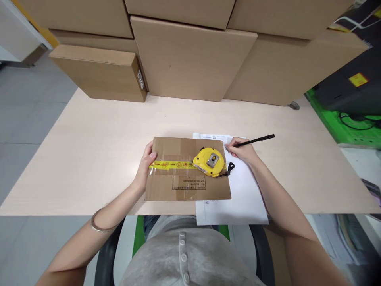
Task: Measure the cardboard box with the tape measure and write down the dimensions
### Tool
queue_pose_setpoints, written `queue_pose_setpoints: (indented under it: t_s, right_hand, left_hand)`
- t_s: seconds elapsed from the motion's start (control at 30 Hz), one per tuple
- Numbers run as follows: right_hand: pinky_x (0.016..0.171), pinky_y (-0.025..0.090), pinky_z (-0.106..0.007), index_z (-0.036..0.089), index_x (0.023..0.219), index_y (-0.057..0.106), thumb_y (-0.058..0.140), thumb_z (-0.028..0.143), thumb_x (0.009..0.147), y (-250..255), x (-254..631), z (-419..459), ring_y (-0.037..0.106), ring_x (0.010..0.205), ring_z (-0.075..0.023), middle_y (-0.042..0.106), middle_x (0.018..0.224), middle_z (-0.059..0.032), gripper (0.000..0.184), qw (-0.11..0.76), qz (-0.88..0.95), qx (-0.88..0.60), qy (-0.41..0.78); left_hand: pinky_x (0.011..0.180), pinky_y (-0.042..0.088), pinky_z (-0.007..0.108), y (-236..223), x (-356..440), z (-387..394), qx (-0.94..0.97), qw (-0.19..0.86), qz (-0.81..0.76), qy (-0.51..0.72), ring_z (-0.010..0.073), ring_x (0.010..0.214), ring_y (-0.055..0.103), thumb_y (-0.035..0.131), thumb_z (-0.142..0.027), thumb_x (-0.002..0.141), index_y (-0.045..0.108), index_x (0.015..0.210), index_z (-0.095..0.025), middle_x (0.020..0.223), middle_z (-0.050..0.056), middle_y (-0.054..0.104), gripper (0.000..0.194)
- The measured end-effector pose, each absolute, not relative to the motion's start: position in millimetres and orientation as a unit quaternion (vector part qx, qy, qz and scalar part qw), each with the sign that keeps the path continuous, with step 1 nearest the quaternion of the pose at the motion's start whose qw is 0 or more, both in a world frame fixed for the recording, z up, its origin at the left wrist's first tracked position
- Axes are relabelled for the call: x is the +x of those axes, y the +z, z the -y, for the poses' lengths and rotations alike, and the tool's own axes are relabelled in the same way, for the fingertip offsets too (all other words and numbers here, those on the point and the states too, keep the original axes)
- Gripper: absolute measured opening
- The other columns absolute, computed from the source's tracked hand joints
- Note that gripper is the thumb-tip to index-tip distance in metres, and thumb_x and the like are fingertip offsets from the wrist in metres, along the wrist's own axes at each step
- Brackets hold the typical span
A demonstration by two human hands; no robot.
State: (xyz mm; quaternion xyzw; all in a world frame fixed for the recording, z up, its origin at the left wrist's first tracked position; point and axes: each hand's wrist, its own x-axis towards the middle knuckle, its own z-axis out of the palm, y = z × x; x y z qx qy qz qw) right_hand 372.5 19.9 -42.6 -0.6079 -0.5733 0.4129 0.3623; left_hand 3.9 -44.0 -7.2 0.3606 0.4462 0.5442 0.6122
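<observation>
My left hand (147, 163) grips the left edge of a flat cardboard box (166, 188), its thumb on top. Yellow printed tape (171, 164) runs across the box, and a framed block of print (189, 182) lies below it. On the box's right part rests a yellow tape measure (205, 161) with a black wrist strap. Closed around a black pen (258, 140), my right hand (242, 150) rests on white papers (245, 194) just right of the box. The box covers part of these sheets, which hang over the table's front edge.
Large cardboard boxes (190, 59) stand stacked along the back of the table (104, 127). A smaller carton (101, 75) stands at the back left. Beyond the right edge are a green surface (330, 119) with black cables and a dark case (351, 95). A phone-like object (372, 188) lies at far right.
</observation>
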Motion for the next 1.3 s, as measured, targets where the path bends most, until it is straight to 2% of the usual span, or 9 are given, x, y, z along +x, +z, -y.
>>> queue_pose_setpoints:
  t_s: [0.23,0.43,0.97,1.3]
  right_hand:
    - [0.038,0.031,-0.024,0.024,0.057,0.053,0.080,0.036,0.069,-43.5,372.5,-20.9,0.042,0.035,-0.0094,0.054,0.041,0.0035,0.032,0.367,0.571,-0.613,0.406]
    - [0.041,0.032,-0.025,0.024,0.055,0.053,0.079,0.038,0.072,-45.3,376.5,-17.9,0.042,0.035,-0.0095,0.052,0.039,0.0036,0.035,0.389,0.570,-0.616,0.379]
    - [0.042,0.032,-0.025,0.024,0.056,0.054,0.079,0.037,0.071,-47.3,379.3,-19.8,0.044,0.037,-0.0100,0.054,0.041,0.0032,0.032,0.367,0.573,-0.622,0.387]
    - [0.042,0.032,-0.025,0.024,0.054,0.052,0.079,0.035,0.068,-42.2,378.2,-20.9,0.044,0.037,-0.0102,0.054,0.040,0.0025,0.032,0.352,0.576,-0.630,0.385]
  left_hand:
    - [0.116,0.047,0.047,-4.8,2.9,45.1,0.370,0.607,-0.451,0.541,0.0360,0.140,0.055,0.072,-0.057,0.081,0.066,0.113,-0.027,0.139,0.004,0.067,0.045]
    - [0.121,0.042,0.048,-1.1,3.5,46.3,0.374,0.608,-0.458,0.530,0.0355,0.142,0.053,0.068,-0.056,0.085,0.065,0.120,-0.027,0.134,0.005,0.068,0.045]
    - [0.119,0.045,0.047,0.2,1.0,45.9,0.374,0.613,-0.462,0.521,0.0354,0.141,0.056,0.071,-0.056,0.084,0.066,0.123,-0.028,0.135,0.004,0.070,0.048]
    - [0.110,0.052,0.046,0.7,1.2,46.0,0.380,0.607,-0.465,0.521,0.0371,0.139,0.057,0.070,-0.056,0.084,0.067,0.124,-0.027,0.139,0.005,0.068,0.049]
